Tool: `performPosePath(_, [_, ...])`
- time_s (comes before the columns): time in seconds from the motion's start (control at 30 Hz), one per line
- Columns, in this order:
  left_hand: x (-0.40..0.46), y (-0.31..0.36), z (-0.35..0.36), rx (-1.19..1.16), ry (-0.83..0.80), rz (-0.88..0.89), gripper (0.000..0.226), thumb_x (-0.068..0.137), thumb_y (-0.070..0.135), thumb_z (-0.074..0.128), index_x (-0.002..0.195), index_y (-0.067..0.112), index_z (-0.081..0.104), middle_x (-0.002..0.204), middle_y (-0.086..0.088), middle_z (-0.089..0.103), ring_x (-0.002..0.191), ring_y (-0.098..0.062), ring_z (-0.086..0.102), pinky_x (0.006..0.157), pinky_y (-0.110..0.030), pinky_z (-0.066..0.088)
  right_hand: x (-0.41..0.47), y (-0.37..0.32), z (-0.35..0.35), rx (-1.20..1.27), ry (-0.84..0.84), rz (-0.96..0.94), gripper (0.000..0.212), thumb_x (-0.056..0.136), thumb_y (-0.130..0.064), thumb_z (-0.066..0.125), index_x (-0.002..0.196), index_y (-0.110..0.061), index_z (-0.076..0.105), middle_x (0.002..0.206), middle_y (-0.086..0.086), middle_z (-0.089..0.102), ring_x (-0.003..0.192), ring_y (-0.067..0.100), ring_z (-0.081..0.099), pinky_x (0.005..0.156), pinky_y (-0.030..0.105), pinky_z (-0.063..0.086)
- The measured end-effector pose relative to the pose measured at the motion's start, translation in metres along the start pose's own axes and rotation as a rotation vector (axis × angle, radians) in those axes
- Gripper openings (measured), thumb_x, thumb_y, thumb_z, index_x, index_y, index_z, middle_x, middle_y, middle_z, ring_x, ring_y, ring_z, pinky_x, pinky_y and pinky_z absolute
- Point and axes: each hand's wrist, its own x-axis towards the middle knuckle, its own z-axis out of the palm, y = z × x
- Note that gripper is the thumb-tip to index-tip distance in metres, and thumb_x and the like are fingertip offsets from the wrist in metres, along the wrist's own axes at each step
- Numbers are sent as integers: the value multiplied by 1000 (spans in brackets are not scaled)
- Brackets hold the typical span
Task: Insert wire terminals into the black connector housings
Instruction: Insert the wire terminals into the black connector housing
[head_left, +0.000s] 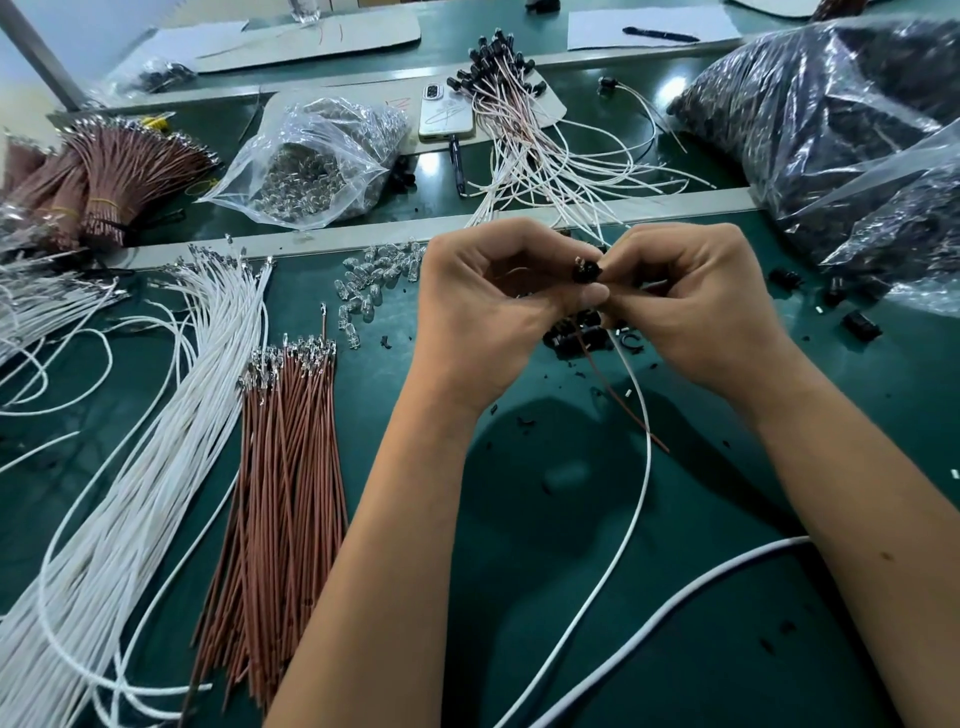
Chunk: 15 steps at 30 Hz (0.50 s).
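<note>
A small black connector housing (587, 273) is held between both hands above the green table. My left hand (483, 301) pinches it from the left with curled fingers. My right hand (696, 301) pinches it from the right. A white wire (641, 467) and a brown wire (618, 397) hang down from the housing toward me. Loose black housings (574, 338) lie on the table just under my hands. A fan of white wires (171, 415) and a bundle of brown wires (288, 467) with metal terminals lie to the left.
Clear glass bulbs (374, 280) are scattered left of my hands. A bag of bulbs (311, 166), a phone (447, 111) and finished wired housings (524, 119) lie behind. A large bag of black housings (841, 119) fills the right. A thick white cable (675, 608) crosses the front.
</note>
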Motion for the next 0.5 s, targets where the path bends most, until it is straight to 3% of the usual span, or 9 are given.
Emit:
performPosePath(0.3, [-2,-1,4,-119,15,5,39,64,-22,80,96,0,71,81,-11,72,75,-15,71,73,-27,57,-1,-1,1,-131,-23,-52,24,83,-12,78,74,-30,64,68,-5,63,63,4,55,61,21,42])
performPosePath(0.5, [-1,-2,3,-173,13,-29,35,66,-21,79,89,6,72,82,-4,75,79,-17,71,76,-29,58,-2,-1,-2,-162,-5,-84,16,86,-12,83,79,-18,70,74,-4,66,64,1,57,62,17,43])
